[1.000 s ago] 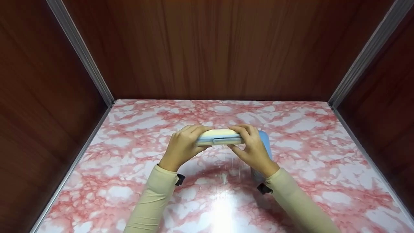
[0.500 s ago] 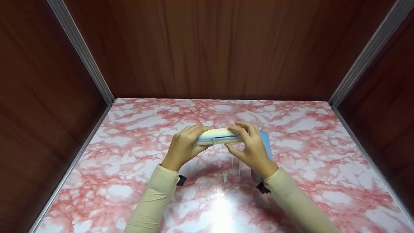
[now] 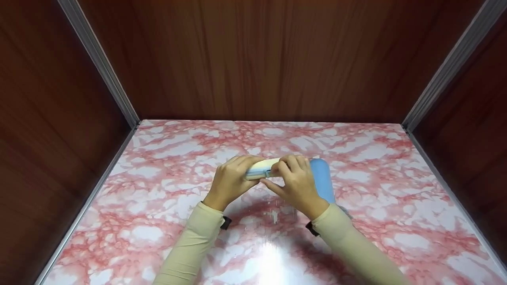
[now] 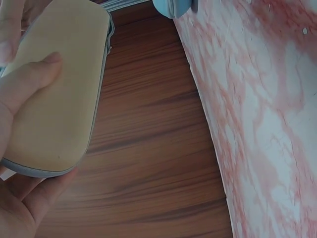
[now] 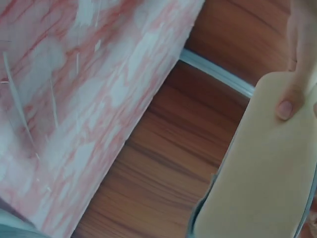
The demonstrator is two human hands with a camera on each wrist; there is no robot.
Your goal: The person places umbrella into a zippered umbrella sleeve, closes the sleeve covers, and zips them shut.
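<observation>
A cream and blue zippered case (image 3: 259, 168) is held up over the table between both hands. My left hand (image 3: 231, 180) grips its left end, the thumb (image 4: 37, 77) lying along the flat cream face in the left wrist view. At the front edge, my right hand (image 3: 298, 183) pinches at the small zip pull (image 3: 267, 174) with curled index finger and thumb. A short dark gap shows in the zip beside the pull. The right hand covers the case's right end in the head view. In the right wrist view, the broad cream face (image 5: 262, 163) shows.
A longer blue case (image 3: 323, 180) lies on the table just right of the right hand, partly behind the sleeve. The table (image 3: 150, 233) has a red and white marbled top. Dark wood panels (image 3: 253, 59) with metal corner rails stand at the back and sides.
My right hand has shifted left along the case, from gripping its right end to the zip pull. The case has tilted and turned slightly, and more of the blue case shows.
</observation>
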